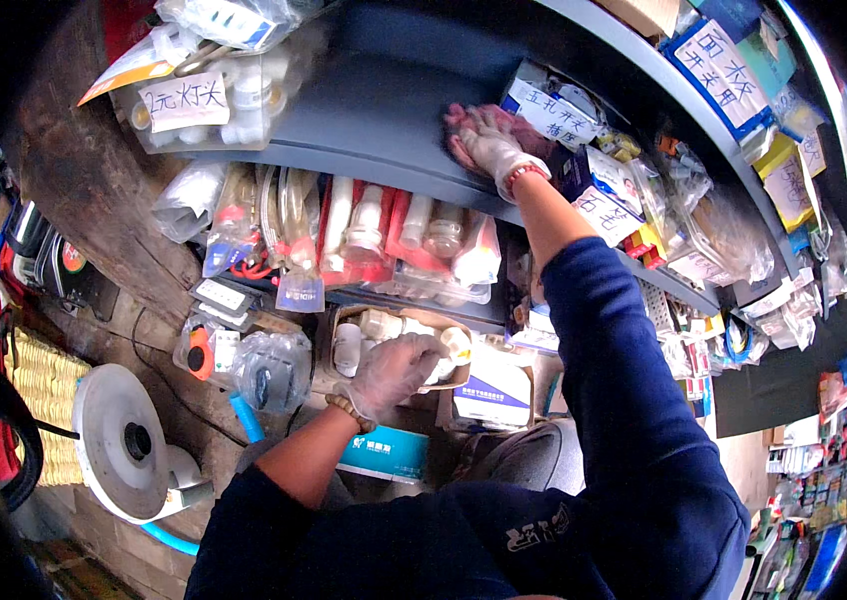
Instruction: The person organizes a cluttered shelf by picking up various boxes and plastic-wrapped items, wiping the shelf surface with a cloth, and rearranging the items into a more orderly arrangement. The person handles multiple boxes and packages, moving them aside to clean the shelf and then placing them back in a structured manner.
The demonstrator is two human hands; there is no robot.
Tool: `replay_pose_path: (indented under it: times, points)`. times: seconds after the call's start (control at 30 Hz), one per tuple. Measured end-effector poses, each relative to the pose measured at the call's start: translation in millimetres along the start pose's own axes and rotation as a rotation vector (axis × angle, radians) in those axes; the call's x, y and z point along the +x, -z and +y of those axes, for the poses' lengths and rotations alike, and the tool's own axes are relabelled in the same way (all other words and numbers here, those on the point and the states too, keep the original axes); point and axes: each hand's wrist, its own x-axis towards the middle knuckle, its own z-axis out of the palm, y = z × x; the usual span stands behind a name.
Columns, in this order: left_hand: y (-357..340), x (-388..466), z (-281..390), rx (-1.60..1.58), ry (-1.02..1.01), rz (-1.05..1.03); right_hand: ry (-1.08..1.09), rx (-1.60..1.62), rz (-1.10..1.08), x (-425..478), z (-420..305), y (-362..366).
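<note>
My right hand point(495, 146), in a thin see-through glove, presses a pink cloth point(521, 129) onto the grey metal shelf point(378, 97). Just beyond the cloth stands an open box with a handwritten label point(555, 116). My left hand point(401, 371), gloved the same way, is over a cardboard box point(337, 319) of white plastic fittings point(378, 324). Its fingers curl downward at the fittings, and whether they grip one is hidden. On the shelf's left end sits a clear plastic bin point(258, 135) of white lamp holders point(247, 97).
The lower shelf holds bagged hoses point(296, 214) and red-backed drain fittings point(367, 225). Below are a white-and-blue box point(495, 394) and a teal box point(386, 452). A white round disc point(123, 442) stands at left beside a wooden post point(86, 172). Packed goods point(723, 225) line the right.
</note>
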Motion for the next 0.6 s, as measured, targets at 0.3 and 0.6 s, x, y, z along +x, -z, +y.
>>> replay_pose_path:
  times: [0.3,0.6]
  points:
    - [-15,6,-18,-0.030,-0.018,-0.068,0.232,0.073,0.000,64,1,9]
    - [-13,3,-42,-0.063,0.062,0.095,0.161,0.467,-0.020,65,12,-1]
